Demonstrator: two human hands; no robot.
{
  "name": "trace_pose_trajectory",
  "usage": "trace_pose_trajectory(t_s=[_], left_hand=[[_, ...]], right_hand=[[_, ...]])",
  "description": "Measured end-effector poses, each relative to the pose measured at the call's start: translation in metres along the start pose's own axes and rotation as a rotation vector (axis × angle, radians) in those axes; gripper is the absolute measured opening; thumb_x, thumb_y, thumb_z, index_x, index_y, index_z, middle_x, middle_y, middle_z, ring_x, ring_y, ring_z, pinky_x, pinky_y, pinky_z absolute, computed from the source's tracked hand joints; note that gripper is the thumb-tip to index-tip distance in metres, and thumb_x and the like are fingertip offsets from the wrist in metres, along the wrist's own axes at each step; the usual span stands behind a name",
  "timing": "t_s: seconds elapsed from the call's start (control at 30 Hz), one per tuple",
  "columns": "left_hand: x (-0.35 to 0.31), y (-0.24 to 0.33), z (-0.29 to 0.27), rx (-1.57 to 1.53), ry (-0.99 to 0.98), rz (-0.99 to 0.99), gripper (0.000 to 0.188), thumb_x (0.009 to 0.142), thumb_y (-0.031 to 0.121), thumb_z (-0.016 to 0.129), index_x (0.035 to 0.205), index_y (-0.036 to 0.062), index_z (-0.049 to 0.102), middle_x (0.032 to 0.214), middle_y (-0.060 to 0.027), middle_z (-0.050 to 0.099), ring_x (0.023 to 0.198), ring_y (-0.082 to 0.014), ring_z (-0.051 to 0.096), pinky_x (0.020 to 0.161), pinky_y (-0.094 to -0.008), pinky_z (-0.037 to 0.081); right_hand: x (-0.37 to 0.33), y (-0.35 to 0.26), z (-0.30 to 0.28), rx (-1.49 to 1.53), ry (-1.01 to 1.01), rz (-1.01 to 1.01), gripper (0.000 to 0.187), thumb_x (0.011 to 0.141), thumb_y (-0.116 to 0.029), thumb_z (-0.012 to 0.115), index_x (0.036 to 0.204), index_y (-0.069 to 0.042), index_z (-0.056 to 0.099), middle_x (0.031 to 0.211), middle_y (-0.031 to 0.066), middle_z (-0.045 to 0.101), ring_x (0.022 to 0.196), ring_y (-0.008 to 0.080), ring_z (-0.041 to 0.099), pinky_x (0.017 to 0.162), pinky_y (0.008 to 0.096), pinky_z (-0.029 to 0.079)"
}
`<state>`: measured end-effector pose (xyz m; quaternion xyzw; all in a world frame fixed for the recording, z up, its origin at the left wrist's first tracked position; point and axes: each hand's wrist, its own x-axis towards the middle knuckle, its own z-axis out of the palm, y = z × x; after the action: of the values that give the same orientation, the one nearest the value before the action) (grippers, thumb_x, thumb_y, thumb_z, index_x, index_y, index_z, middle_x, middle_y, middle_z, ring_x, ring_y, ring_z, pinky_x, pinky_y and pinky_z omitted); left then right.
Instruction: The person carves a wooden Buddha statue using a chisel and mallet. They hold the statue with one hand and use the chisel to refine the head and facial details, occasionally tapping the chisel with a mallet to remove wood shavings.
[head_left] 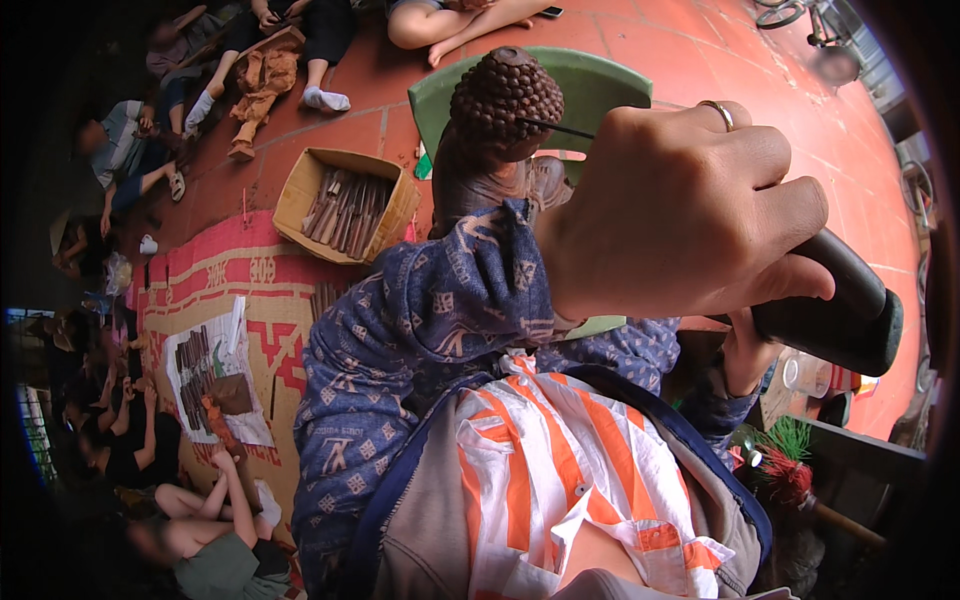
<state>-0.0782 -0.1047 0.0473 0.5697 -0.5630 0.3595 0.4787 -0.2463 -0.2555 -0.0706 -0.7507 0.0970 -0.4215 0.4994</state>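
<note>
A dark brown wooden carving (507, 97) of a head with knobbly curls and a rounded body stands in front of me. My left hand (690, 205), with a ring, is closed around a thin dark-shafted carving chisel (562, 130). Its tip meets the lower curls from the right; the fist hides the handle. Just beyond the thumb is a thick black mallet-like block (840, 305). Beneath it, my right hand (748, 352) appears closed on it, most fingers hidden behind the block and the left hand.
A green plastic chair (600, 82) stands behind the carving. To its left sits a cardboard box (292, 203) of chisels. More tools lie on a patterned mat (265, 275). Several people sit around; one has a reddish wooden figure (262, 95). A red-green brush (788, 460) is at lower right.
</note>
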Motion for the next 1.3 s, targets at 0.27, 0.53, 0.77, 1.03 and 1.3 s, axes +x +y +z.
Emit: trace_pose_trajectory(t_s=[0.27, 0.53, 0.77, 1.03, 1.3], left_hand=[[0.001, 0.001, 0.001, 0.010, -0.003, 0.003, 0.037, 0.066, 0.047, 0.072, 0.069, 0.0119, 0.060, 0.063, -0.0042, 0.055, 0.061, -0.0236, 0.063, 0.048, -0.0351, 0.048], [0.001, 0.022, -0.006, -0.010, -0.115, -0.068, 0.038, 0.063, 0.045, 0.073, 0.066, 0.0096, 0.059, 0.061, -0.0042, 0.055, 0.056, -0.0219, 0.060, 0.047, -0.0337, 0.046], [0.002, 0.010, -0.005, -0.037, -0.093, 0.035, 0.037, 0.062, 0.045, 0.072, 0.068, 0.0111, 0.060, 0.061, -0.0021, 0.053, 0.055, -0.0208, 0.058, 0.046, -0.0327, 0.045], [-0.003, 0.003, 0.002, -0.028, 0.012, 0.048, 0.037, 0.066, 0.049, 0.069, 0.068, 0.0134, 0.060, 0.061, -0.0008, 0.052, 0.056, -0.0201, 0.060, 0.045, -0.0325, 0.044], [0.005, 0.002, 0.004, -0.170, 0.159, 0.002, 0.042, 0.076, 0.053, 0.064, 0.066, 0.0127, 0.057, 0.058, -0.0033, 0.051, 0.051, -0.0233, 0.058, 0.042, -0.0344, 0.043]], right_hand=[[0.003, -0.001, -0.002, 0.042, 0.003, 0.072, 0.033, 0.078, 0.007, 0.062, 0.111, 0.002, 0.063, 0.112, 0.0122, 0.063, 0.102, 0.0237, 0.061, 0.090, 0.0359, 0.045], [0.005, -0.002, 0.000, 0.120, -0.003, 0.066, 0.043, 0.076, 0.006, 0.066, 0.118, 0.003, 0.056, 0.115, 0.0132, 0.060, 0.104, 0.0234, 0.059, 0.092, 0.0365, 0.045], [0.006, -0.005, 0.006, 0.217, -0.012, 0.046, 0.048, 0.075, 0.007, 0.068, 0.120, 0.004, 0.053, 0.116, 0.0145, 0.059, 0.104, 0.0239, 0.059, 0.093, 0.0370, 0.045], [0.005, -0.008, 0.007, 0.285, -0.008, 0.025, 0.054, 0.073, 0.007, 0.071, 0.123, 0.005, 0.050, 0.117, 0.0159, 0.058, 0.104, 0.0245, 0.059, 0.093, 0.0375, 0.045], [0.027, -0.024, -0.019, 0.148, 0.031, -0.022, 0.055, 0.072, 0.006, 0.072, 0.123, 0.004, 0.050, 0.115, 0.0143, 0.058, 0.100, 0.0222, 0.059, 0.087, 0.0350, 0.047]])
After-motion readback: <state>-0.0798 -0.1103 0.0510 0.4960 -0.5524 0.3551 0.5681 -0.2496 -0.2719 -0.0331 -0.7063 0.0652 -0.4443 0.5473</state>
